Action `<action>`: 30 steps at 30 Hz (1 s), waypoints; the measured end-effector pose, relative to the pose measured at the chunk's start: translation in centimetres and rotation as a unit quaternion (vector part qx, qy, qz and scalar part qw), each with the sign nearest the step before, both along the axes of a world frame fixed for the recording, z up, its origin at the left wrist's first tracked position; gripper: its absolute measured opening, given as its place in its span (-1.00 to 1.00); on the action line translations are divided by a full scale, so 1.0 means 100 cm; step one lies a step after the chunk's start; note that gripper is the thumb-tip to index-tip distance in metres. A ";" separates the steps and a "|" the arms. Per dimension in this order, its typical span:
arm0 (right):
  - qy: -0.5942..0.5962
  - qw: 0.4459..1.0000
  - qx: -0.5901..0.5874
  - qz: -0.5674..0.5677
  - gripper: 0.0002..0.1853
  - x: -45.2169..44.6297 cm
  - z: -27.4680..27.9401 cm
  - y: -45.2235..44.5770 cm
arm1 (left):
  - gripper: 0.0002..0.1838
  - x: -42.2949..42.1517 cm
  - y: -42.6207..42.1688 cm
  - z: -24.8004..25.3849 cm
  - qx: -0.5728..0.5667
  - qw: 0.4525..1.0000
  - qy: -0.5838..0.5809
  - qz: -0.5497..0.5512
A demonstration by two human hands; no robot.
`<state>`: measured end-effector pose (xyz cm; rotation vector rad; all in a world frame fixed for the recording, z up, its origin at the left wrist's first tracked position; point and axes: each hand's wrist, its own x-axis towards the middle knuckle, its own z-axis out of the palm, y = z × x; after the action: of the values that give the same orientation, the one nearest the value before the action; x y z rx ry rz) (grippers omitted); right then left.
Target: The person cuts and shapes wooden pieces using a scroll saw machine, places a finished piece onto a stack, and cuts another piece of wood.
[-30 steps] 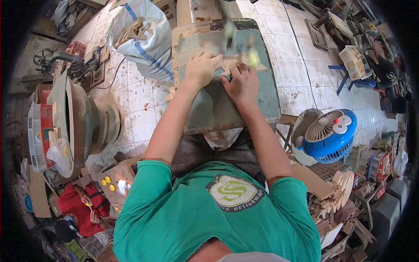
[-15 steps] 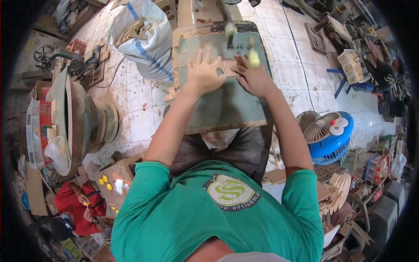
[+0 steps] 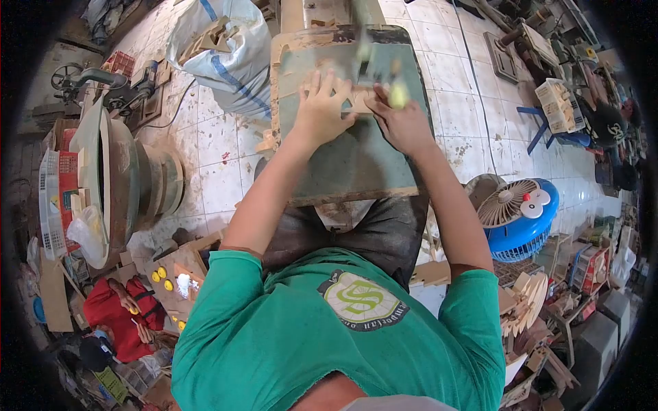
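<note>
A flat work table (image 3: 329, 168) with a worn green top stands in front of me. On it lies a thin light-wood piece (image 3: 359, 103) with cut edges, between my hands. My left hand (image 3: 321, 113) rests flat on the piece's left side, fingers spread. From the right, my right hand (image 3: 401, 123) presses on the piece's right end, its fingers partly hidden behind a blurred yellow-green part (image 3: 398, 94). Just beyond the piece, a blurred machine part (image 3: 364, 55) comes down over the table.
A white sack (image 3: 236, 68) of wood offcuts stands left of the table. A blue fan (image 3: 524, 219) is at the right. A large round-bodied machine (image 3: 120, 181) stands at the left. At the lower left sits a person in red (image 3: 123, 318). A cable runs along the floor at right.
My hands have moved apart and their fingers have spread since the first frame. The right forearm has swung outward to the right. The wood piece has shifted slightly under them.
</note>
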<state>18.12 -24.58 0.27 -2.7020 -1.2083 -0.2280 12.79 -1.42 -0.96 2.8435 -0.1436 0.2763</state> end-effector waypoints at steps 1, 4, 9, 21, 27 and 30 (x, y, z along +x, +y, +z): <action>0.001 1.000 0.000 0.000 -0.61 -0.002 0.001 0.001 | -0.14 0.001 0.002 -0.001 0.000 1.000 0.001 0.000; -0.023 0.999 0.029 0.001 -0.63 -0.004 0.001 0.003 | -0.14 0.005 0.006 0.000 0.007 1.000 0.019 -0.016; -0.017 0.997 0.053 -0.055 -0.64 -0.016 -0.003 0.010 | -0.18 0.014 0.017 0.008 0.024 0.995 0.060 -0.071; 0.086 0.992 0.007 -0.095 -0.53 -0.030 0.020 0.018 | -0.23 0.040 0.036 0.013 0.055 0.980 0.059 -0.182; 0.184 0.978 -0.098 -0.016 -0.37 -0.013 0.040 0.002 | -0.26 0.051 0.044 0.015 0.074 0.966 0.018 -0.247; 0.156 0.987 -0.030 -0.027 -0.33 -0.020 0.033 0.004 | -0.24 0.052 0.040 0.028 0.083 0.961 0.065 -0.254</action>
<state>16.10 -24.18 3.56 -2.6910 -1.0648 0.2206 18.04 2.63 1.87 2.8440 -0.8879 -0.0349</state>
